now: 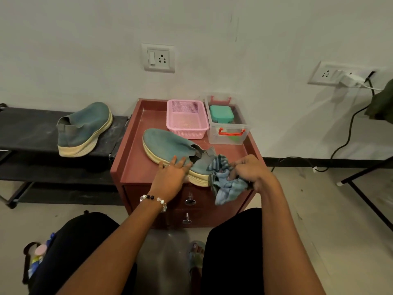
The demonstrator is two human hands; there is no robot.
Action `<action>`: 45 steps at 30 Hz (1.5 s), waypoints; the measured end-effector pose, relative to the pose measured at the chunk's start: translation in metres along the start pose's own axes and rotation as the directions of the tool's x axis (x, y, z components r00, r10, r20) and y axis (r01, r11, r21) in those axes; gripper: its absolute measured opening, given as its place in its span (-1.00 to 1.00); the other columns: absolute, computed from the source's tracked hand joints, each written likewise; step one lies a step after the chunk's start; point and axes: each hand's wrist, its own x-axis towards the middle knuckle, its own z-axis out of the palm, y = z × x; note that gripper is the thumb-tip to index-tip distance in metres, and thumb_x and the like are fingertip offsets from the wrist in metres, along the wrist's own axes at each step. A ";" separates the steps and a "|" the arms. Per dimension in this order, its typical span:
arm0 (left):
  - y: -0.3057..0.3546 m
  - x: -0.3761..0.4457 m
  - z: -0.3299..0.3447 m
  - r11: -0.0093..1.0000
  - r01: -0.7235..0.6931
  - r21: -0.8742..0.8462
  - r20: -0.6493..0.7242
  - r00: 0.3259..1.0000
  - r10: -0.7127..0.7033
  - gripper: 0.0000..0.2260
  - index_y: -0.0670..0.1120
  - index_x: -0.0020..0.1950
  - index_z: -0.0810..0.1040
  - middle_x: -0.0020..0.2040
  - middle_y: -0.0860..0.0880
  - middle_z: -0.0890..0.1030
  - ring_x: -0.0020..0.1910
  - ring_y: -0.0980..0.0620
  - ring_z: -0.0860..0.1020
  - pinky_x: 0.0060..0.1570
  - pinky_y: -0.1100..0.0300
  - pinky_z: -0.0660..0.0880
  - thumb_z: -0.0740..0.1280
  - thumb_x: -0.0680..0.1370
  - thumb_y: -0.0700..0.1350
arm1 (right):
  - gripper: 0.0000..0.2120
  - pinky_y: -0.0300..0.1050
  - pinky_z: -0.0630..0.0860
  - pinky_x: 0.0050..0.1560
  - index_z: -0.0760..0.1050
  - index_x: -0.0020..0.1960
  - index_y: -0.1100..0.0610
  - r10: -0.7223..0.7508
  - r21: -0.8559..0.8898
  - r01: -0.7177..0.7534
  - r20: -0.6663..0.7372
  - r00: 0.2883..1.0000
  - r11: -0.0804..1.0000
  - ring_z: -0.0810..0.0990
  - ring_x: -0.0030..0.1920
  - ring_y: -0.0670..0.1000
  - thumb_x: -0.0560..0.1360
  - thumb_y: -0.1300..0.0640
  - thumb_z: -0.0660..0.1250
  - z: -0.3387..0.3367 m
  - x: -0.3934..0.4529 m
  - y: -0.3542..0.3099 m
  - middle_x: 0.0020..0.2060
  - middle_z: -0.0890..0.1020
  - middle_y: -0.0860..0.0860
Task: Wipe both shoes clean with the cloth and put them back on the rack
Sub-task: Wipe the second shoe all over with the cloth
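A teal slip-on shoe (168,145) with a cream sole lies on the reddish-brown cabinet top (136,165), toe pointing to the far left. My left hand (173,176) rests on its near side with straight fingers. My right hand (252,170) grips a bunched blue striped cloth (227,184) at the shoe's heel, near the cabinet's front right edge. The second teal shoe (84,129) stands on the top shelf of the black shoe rack (27,130) to the left.
A pink mesh basket (186,119) and a clear plastic box (228,126) holding a teal container stand at the back of the cabinet. Wall sockets and a black cable lie to the right. A black-legged frame (365,188) stands at right.
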 end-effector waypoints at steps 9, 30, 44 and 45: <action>-0.009 -0.007 -0.010 0.985 0.073 -0.157 -0.398 0.908 -0.131 -0.82 -0.11 -0.24 0.61 -0.35 -0.05 0.60 -0.34 -0.11 0.56 -0.43 0.19 0.35 0.48 0.27 -0.34 | -0.88 -0.09 0.50 -0.30 0.55 -0.10 0.32 -0.066 -0.058 0.062 -0.061 0.996 0.996 0.56 -0.20 0.09 0.36 0.32 0.32 0.038 -0.002 -0.017 -0.26 0.58 0.14; 0.016 -0.032 -0.010 0.998 0.058 -0.028 -0.049 0.997 -0.060 -0.28 -0.18 0.57 -0.13 0.57 -0.08 0.07 0.55 0.00 0.00 0.47 -0.14 0.06 0.18 0.60 0.10 | -0.66 -0.04 0.49 0.11 0.46 0.25 0.22 -0.440 -0.404 0.368 -0.100 0.893 0.838 0.55 0.12 0.23 0.49 0.23 0.25 0.094 -0.046 -0.001 0.07 0.62 0.20; -0.010 -0.036 -0.032 0.987 0.004 -0.162 0.002 1.000 -0.004 -0.18 -0.11 0.57 0.01 0.43 -0.08 0.33 0.41 -0.06 0.30 0.41 -0.06 0.14 0.40 0.47 0.06 | -0.61 -0.26 0.45 -0.07 0.57 0.22 0.10 -0.409 -0.087 0.400 -0.159 0.898 0.912 0.59 0.01 0.02 0.47 0.36 0.23 0.087 -0.043 -0.007 0.02 0.65 0.01; -0.011 -0.036 -0.032 0.986 0.000 -0.167 -0.013 1.000 -0.002 -0.18 -0.12 0.57 0.04 0.40 -0.08 0.36 0.39 -0.07 0.33 0.40 -0.04 0.16 0.41 0.46 0.05 | -0.63 -0.25 0.45 -0.08 0.58 0.21 0.13 -0.420 -0.147 0.405 -0.098 0.902 0.903 0.59 0.02 0.05 0.47 0.36 0.22 0.088 -0.040 -0.005 0.02 0.66 0.05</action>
